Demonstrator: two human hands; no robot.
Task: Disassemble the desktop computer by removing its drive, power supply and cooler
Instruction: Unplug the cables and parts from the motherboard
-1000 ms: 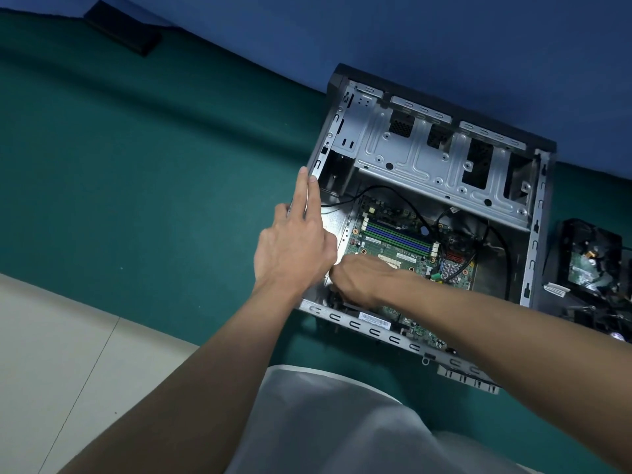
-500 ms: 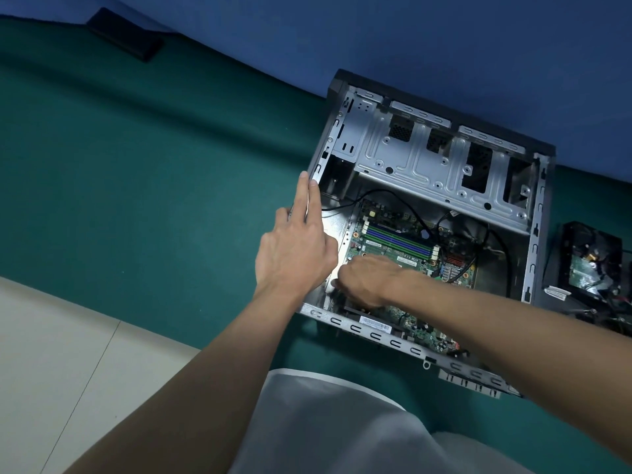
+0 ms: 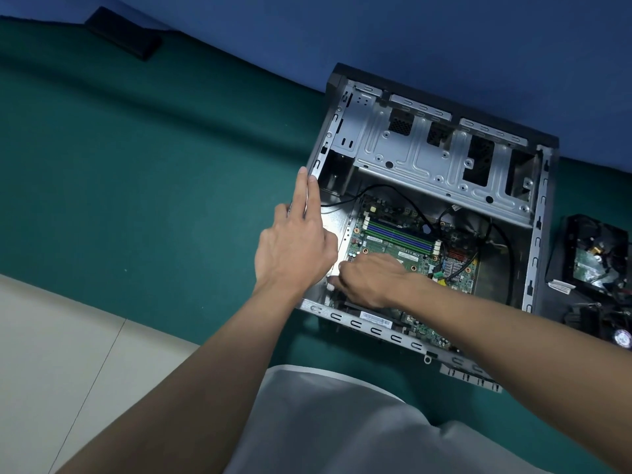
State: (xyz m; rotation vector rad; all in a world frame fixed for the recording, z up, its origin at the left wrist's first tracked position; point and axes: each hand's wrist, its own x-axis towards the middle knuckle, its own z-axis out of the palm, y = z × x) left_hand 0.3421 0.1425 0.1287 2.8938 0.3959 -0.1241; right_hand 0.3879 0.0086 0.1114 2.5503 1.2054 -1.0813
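Desktop computer case [image 3: 537,230], side panel off, lying on its side on a green cloth surface [image 3: 171,172], its far end against a blue wall.

Shell: bare silver steel with black outer trim. The near rim has a row of slots and a white barcode sticker [image 3: 376,316].

Far half: an embossed silver drive cage [image 3: 420,155] spans the width, and its bays look dark through the cutouts.

Near half: a green motherboard [image 3: 386,248] lies flat on the case floor, with blue and black memory slots [image 3: 396,236] running across it. Thin black cables [image 3: 508,248] loop over its right part.

Our left hand [image 3: 294,248] rests on the left wall of the case, fingers straight, the longest fingertips touching the rim near the cage corner. It holds nothing.

Our right hand [image 3: 369,282] reaches inside over the near-left corner of the motherboard, fingers curled downward. They are hidden beneath it, so we cannot tell whether it grips anything.

Outside the case, just to its right, a black hard drive [image 3: 591,254] lies on the cloth with its green circuit board facing up. A black part [image 3: 608,326] with a round hub sits nearer, cut off by the frame edge.
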